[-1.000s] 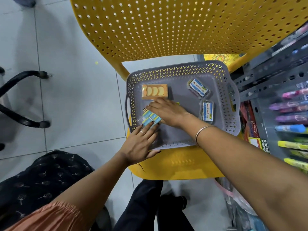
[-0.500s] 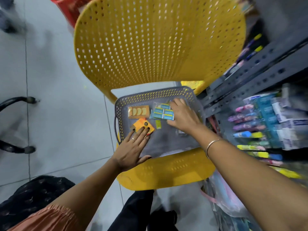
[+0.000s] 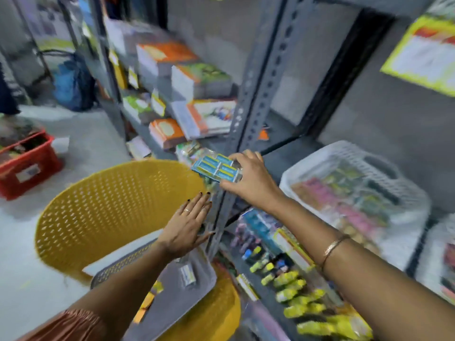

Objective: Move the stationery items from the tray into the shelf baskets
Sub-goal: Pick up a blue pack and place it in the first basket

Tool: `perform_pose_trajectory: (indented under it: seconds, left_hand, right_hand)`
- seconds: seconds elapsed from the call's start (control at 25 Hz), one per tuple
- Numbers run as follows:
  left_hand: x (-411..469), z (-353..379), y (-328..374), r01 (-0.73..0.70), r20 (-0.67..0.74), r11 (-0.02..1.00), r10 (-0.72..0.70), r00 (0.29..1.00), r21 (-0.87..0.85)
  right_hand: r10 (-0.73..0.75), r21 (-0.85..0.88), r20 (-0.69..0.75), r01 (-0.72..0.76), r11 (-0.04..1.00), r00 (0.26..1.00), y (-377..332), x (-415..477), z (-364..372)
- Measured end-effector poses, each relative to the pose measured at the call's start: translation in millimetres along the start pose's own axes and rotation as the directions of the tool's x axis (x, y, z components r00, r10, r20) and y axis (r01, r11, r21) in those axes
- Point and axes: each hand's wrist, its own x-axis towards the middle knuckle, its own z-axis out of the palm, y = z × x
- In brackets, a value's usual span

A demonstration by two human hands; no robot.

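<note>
Nearest us, our two forearms reach forward, an orange sleeve point(image 3: 66, 323) on the left one and a thin bangle point(image 3: 333, 247) on the right wrist; under the left forearm lies the grey tray point(image 3: 177, 299) on the seat of the yellow chair point(image 3: 110, 207), and we make out one small packet point(image 3: 188, 277) on its floor and something yellow point(image 3: 147, 301) beside the arm, too blurred to name; our left hand point(image 3: 188, 226) hovers flat above the tray's far end, fingers straight and spread, its grip apart and holding nothing; to the right of the tray, the lower shelf carries rows of yellow and coloured markers point(image 3: 295, 291), all smeared by motion; a little farther, our right hand point(image 3: 248, 179) is raised in front of the grey shelf post point(image 3: 256, 94), its grip clamped on a clear pack of blue and yellow erasers point(image 3: 216, 168), thumb under the near edge and fingers over the far edge, the pack tilted and in the air, well above the tray; just right of that hand, a white basket point(image 3: 369, 153) sits on the shelf with pink and yellow packets inside; the pack is not over it; beyond the post, stacks of books point(image 3: 197, 80) fill the shelves; far left, a red crate point(image 3: 27, 163) stands on the floor.
</note>
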Motion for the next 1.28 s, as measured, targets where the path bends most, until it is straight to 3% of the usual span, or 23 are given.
perform_pose_trajectory:
  seconds: [0.28,0.44,0.6,0.84,1.28]
  left_hand:
    - [93,-10,56,-0.208,-0.042,0.978,0.207,0.977,-0.03]
    - [118,-2,68,-0.237,-0.008,0.972,0.237,0.972,-0.013]
    - [129,3,69,-0.251,0.049,0.968,0.25,0.967,0.014]
    - [130,10,72,-0.244,0.029,0.97,0.244,0.969,-0.001]
    - [130,13,71,-0.235,0.064,0.972,0.235,0.97,-0.016]
  right_hand:
    - [0.271,-0.091,-0.164,-0.288,0.953,0.949,76,-32,-123]
    - [0.512,-0.115,-0.165,-0.532,0.839,0.843,143,-64,-152]
    - [0.664,-0.152,-0.151,-0.681,0.716,0.732,200,-92,-161]
    - [0.76,-0.283,-0.077,-0.744,0.605,0.646,241,-106,-155]
    - [0.782,-0.401,0.074,-0.699,0.592,0.619,253,-98,-147]
